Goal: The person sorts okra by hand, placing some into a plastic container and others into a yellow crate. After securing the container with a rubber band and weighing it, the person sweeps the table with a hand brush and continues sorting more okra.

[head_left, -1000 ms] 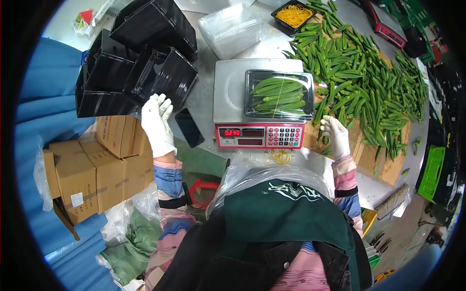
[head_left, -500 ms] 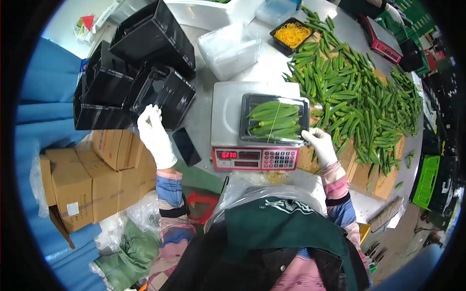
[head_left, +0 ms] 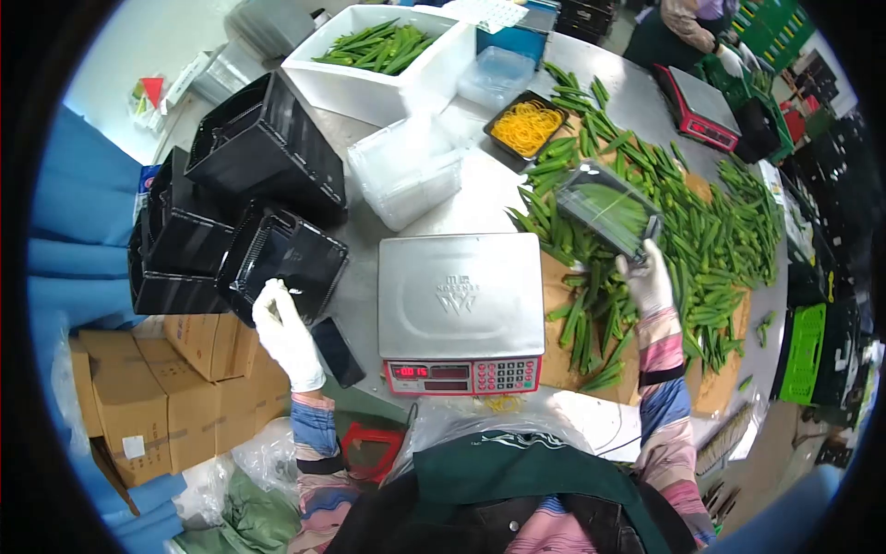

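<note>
The okra tray [head_left: 609, 209] has left the scale [head_left: 460, 309] since a half second ago: it is now lifted, tilted, over the okra pile [head_left: 701, 231] to the right of the scale, and the scale's platform is bare, its display reading a low number instead of the earlier 0230. The right hand [head_left: 648, 282], gloved in white, grips the tray by its near lower edge, fingers closed on the rim. The left hand [head_left: 284, 332], also gloved, has moved little; it rests with curled fingers on the rim of the nearest stacked black tray [head_left: 281, 258], beside a dark phone [head_left: 336, 352] on the table [head_left: 480, 194]. Whether it pinches the rim or only touches it is hard to make out. The tray's film glares, so the okra inside shows only as a green blur. A co-worker at the far end is cut off by the frame edge.
</note>
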The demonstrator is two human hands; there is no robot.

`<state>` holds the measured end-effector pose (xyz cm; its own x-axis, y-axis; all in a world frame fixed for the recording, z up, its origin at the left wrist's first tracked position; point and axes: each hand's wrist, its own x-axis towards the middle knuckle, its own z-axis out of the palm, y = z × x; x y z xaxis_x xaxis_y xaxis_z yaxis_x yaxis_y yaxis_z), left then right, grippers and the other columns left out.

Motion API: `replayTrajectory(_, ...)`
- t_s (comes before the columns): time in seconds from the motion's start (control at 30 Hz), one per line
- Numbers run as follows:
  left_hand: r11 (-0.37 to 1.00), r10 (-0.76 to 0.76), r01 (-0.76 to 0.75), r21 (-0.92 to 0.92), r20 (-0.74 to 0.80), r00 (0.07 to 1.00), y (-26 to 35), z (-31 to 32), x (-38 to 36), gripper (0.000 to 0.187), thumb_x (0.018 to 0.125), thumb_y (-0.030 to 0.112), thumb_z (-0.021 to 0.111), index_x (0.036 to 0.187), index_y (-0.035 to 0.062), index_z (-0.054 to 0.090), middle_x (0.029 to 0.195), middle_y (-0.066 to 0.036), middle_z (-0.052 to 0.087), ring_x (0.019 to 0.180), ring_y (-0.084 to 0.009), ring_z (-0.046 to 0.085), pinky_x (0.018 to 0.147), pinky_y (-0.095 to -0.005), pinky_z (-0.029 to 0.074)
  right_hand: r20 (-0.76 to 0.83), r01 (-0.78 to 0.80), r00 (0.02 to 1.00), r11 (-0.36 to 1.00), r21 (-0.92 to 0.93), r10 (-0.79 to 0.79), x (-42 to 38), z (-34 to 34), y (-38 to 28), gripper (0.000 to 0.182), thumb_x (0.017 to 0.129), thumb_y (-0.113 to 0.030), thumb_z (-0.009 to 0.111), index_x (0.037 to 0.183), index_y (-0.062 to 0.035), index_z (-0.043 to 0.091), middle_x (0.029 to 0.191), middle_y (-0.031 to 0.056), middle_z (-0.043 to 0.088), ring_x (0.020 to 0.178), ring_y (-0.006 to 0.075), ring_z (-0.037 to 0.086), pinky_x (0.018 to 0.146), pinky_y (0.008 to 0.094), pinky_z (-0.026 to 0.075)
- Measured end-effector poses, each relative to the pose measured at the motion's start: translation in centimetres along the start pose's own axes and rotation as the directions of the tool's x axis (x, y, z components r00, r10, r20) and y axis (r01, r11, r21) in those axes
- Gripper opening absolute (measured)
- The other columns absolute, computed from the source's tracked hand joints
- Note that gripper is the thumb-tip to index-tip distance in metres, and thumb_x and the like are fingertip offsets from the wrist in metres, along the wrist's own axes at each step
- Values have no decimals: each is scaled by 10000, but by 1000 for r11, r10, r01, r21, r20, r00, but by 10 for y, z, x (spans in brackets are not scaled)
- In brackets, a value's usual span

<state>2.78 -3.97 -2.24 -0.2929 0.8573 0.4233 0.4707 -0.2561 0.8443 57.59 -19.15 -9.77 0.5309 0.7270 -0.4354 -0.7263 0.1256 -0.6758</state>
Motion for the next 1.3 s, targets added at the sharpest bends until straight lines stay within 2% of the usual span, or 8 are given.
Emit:
replayTrajectory(0.2,997,-41,42,-61,18,999,5,10,3,211,1015,94,560,1183,-32,583,1212,-151,644,1121,-210,616,1008,-340,476,-151,29,988,999,-29,-33,67,-17,-14,777,971,-372,644,1505,60,280,1481,210,374,1390,347,396,1097,493,440)
replayTrajectory(0.33,981,97,-93,168,-19,995,16,9,6,171,977,69,607,1123,-9,650,1151,-140,672,1064,-214,633,952,-328,490,0,50,999,950,-308,-53,28,-19,12,572,1010,-344,577,1387,67,452,1404,185,511,1279,305,529,1053,427,472)
replayTrajectory(0.43,679,403,-371,634,101,910,34,2,25,255,950,140,646,1173,25,693,1142,-145,690,1044,-237,623,936,-352,492,-29,54,997,917,-395,-71,-20,-34,34,361,1015,-280,556,1208,17,626,1184,121,679,1042,223,669,879,323,526)
replayTrajectory(0.53,893,-30,-83,442,243,970,22,-11,38,271,972,153,614,1165,-16,703,1116,-144,720,1016,-215,650,925,-325,494,-56,101,985,811,-576,-163,-88,-41,51,310,1014,-304,565,1112,-38,691,1088,76,709,907,168,685,805,299,530)
replayTrajectory(0.9,960,-240,273,59,675,698,-70,-54,122,229,966,92,625,1125,-51,705,1050,-89,729,929,-113,660,880,-249,505,-338,-179,928,606,-775,-157,-234,-133,167,272,1038,-249,531,1046,-42,707,877,39,715,791,104,624,769,267,501)
replayTrajectory(1.13,946,-42,-127,299,499,866,-70,-41,121,186,984,136,591,987,-20,691,907,-34,688,823,-102,592,757,-241,479,-294,-83,934,675,-733,-204,-221,-173,205,254,1014,-252,563,948,-44,693,844,43,696,753,118,623,737,276,505)
replayTrajectory(1.17,859,195,-265,438,198,961,-61,-40,111,232,989,153,572,1035,-42,688,971,-107,714,885,-173,644,823,-275,506,-309,-73,927,705,-706,-213,-220,-170,204,244,1006,-244,572,928,-45,691,827,45,694,741,121,624,727,277,505)
replayTrajectory(1.3,818,534,-492,298,-78,842,31,-18,54,207,993,141,615,1093,-32,669,1037,-154,698,908,-243,661,871,-332,538,-351,-88,901,687,-721,-254,-219,-148,193,225,977,-233,611,871,-50,687,760,44,686,693,122,623,686,277,506)
